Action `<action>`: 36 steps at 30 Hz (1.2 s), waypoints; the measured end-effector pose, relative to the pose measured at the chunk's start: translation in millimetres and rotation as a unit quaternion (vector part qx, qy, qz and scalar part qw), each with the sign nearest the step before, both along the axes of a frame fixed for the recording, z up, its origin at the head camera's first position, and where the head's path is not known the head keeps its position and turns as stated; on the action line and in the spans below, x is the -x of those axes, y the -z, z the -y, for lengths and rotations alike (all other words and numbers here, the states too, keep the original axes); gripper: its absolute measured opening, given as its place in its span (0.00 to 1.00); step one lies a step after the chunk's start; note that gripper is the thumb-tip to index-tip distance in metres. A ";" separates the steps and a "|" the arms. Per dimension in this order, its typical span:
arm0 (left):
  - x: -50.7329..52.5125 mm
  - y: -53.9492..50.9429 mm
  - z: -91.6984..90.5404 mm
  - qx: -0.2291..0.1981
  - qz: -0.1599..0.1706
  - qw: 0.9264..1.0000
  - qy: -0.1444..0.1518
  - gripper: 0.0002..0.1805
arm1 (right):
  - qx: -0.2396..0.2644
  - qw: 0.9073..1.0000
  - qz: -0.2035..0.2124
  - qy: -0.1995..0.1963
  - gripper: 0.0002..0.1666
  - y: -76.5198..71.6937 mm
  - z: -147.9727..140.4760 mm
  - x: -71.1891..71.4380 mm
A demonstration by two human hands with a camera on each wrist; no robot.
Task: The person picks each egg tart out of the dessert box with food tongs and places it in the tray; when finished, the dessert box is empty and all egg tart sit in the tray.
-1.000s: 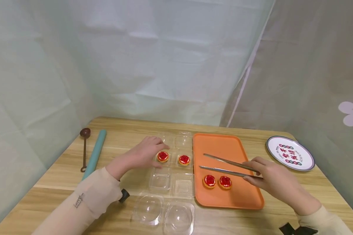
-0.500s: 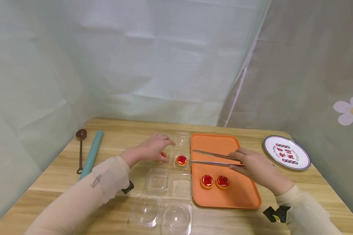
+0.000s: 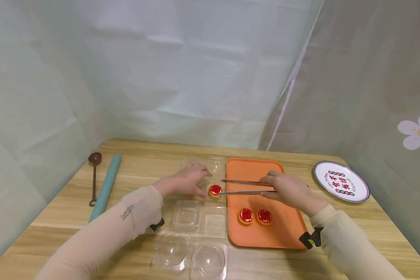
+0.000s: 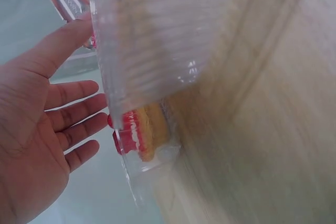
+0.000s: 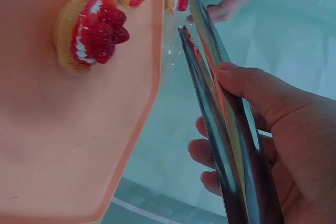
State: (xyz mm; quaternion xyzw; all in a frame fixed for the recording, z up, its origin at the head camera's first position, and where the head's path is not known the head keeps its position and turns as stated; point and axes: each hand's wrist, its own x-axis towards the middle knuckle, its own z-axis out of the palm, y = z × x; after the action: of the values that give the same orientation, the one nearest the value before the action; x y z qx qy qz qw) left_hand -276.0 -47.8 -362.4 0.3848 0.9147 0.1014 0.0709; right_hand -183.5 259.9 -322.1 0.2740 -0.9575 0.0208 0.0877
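My right hand [image 3: 288,193] holds metal tongs [image 3: 246,192] between thumb and fingers. Over the left rim of the orange tray [image 3: 259,239], the tips reach a red-topped tart [image 3: 215,190] in a clear plastic container; whether they touch it is unclear. My left hand [image 3: 190,178] hovers left of that tart, fingers and thumb spread. In the left wrist view, nothing shows between its relaxed fingers [image 4: 79,127], close to the clear plastic container [image 4: 157,40]. Another tart [image 4: 139,135] sits inside; the head view hides it behind this hand. Two more tarts [image 3: 245,216] lie on the tray.
More clear containers [image 3: 186,215] and domed lids [image 3: 209,261] lie at the front, left of the tray. A teal rod [image 3: 106,186] and brown ladle [image 3: 94,177] lie at the far left. A white printed plate [image 3: 341,182] stands at the right. Fabric hangs behind the table.
My right hand has moved left with the tongs, bringing their tips from over the tray to the tart in the container. My left hand has shifted right and now covers the left tart.
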 end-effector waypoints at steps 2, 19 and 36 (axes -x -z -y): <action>-0.6 1.1 -1.2 0.000 0.002 1.000 0.000 0.44 | 0.002 1.000 0.012 -0.001 0.18 -1.4 1.8 2.8; 2.7 9.5 -6.6 0.002 0.002 1.000 -0.006 0.44 | -0.012 0.998 0.050 -0.033 0.16 -8.7 13.3 20.7; 0.5 6.8 -8.2 0.001 0.002 1.000 -0.009 0.42 | -0.033 0.998 0.013 -0.046 0.15 -8.8 21.8 19.2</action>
State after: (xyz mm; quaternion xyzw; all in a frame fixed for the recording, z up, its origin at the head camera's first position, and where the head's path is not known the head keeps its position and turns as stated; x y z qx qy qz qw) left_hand -276.5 -39.7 -369.2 0.3763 0.9181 0.1018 0.0724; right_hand -202.6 238.1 -313.2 0.3201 -0.9452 -0.0029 0.0649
